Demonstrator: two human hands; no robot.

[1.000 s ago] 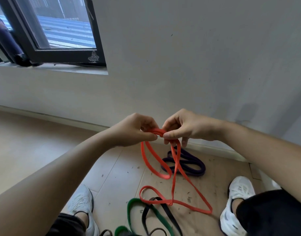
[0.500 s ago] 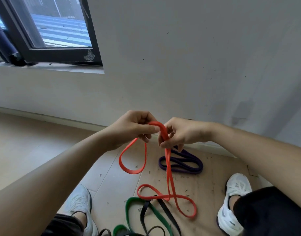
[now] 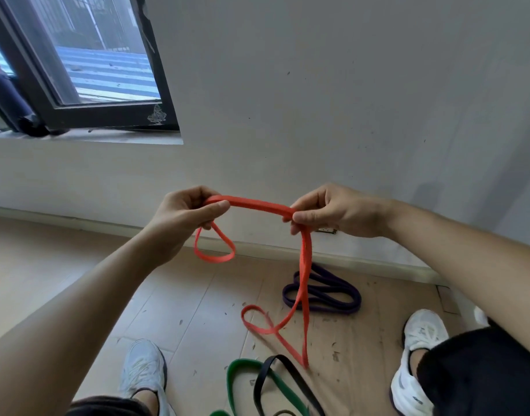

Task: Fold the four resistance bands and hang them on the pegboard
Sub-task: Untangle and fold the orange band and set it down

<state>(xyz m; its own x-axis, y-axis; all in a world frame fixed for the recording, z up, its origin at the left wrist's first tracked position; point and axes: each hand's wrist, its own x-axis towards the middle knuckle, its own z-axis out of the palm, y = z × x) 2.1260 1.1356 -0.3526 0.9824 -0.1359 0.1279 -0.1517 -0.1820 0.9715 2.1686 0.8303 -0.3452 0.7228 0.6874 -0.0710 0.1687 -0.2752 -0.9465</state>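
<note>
Here the orange band (image 3: 253,203) stretches doubled between left hand (image 3: 182,216) and right hand (image 3: 327,210), each grip pinching it.

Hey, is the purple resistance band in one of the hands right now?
No, the purple resistance band lies on the floor, while the left hand and right hand both grip the red resistance band.

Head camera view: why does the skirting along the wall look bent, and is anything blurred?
In the head view the wide lens bows the skirting and tilts the window frame; soft daylight, no glare; left hand and right hand look sharp; the red band smears slightly at its lower end.
</note>
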